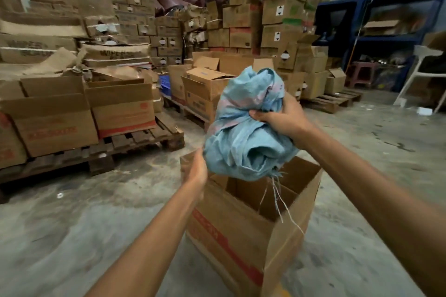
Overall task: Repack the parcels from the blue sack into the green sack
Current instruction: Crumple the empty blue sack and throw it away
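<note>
The blue sack [243,132] is pale woven plastic, crumpled into a bunched bundle, held above an open box [217,224], frayed threads dangling below.

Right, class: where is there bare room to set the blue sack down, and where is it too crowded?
Bare concrete floor lies left of the open box, up to the loaded pallet. More bare floor lies right of the box, toward the white chair. The box's inside, under the blue sack, looks empty. Crowded: stacked cartons fill the left and back.
</note>
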`<state>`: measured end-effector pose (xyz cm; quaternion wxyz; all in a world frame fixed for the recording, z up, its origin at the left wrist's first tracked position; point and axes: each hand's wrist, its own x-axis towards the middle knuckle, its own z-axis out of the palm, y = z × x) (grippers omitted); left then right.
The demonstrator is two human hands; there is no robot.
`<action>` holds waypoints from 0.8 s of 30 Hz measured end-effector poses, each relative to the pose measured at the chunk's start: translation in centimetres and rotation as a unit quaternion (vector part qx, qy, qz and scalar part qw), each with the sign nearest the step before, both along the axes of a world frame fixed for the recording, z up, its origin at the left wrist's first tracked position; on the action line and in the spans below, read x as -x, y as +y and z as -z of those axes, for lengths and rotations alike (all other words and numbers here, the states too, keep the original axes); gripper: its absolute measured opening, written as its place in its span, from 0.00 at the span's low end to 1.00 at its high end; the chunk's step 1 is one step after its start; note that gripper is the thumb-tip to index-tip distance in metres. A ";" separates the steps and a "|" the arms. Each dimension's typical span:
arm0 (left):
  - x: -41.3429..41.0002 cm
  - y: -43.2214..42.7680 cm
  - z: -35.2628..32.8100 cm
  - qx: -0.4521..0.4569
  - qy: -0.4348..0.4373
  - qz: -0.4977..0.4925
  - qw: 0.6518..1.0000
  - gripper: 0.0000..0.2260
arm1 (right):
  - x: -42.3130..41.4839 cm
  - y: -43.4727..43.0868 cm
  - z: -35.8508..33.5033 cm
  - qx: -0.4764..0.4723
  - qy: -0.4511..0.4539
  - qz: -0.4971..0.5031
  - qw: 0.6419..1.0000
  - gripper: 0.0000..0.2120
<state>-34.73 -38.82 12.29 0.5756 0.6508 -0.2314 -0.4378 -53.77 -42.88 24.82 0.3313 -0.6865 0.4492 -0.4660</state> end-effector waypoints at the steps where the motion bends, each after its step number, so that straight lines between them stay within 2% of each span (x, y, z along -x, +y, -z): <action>1: 0.1 -2.3 3.0 -0.022 0.006 -0.025 0.999 0.48 | -0.2 -1.6 1.3 0.015 0.032 0.021 0.999 0.34; 3: 2.1 -2.5 5.0 -0.063 0.018 -0.025 0.998 0.58 | -0.5 -4.7 4.4 0.026 0.111 0.038 0.993 0.36; 4: 3.3 -1.6 4.7 -0.076 0.000 -0.019 0.997 0.56 | -0.8 -5.5 5.7 0.027 0.155 0.039 0.987 0.36; 7: 5.4 -0.2 3.9 -0.115 -0.107 -0.024 0.987 0.42 | -2.0 -8.5 10.3 0.004 0.292 0.026 0.956 0.38; 10: 5.0 -0.8 5.2 -0.113 -0.126 -0.025 0.985 0.39 | -3.4 -10.4 14.2 -0.054 0.438 -0.044 0.896 0.41; 13: 4.1 -1.2 6.4 -0.114 -0.135 -0.024 0.984 0.39 | -4.8 -11.7 18.0 -0.117 0.529 -0.079 0.837 0.38; 18: 4.0 -2.0 6.7 -0.115 -0.147 -0.020 0.982 0.36 | -5.8 -13.2 25.2 -0.216 0.583 -0.100 0.777 0.43; 21: 4.3 -2.8 6.6 -0.130 -0.137 -0.011 0.982 0.36 | -5.9 -13.2 26.9 -0.250 0.583 -0.107 0.766 0.45; 24: 4.1 -3.1 6.9 -0.126 -0.131 -0.013 0.983 0.36 | -6.0 -13.7 27.4 -0.244 0.588 -0.108 0.763 0.46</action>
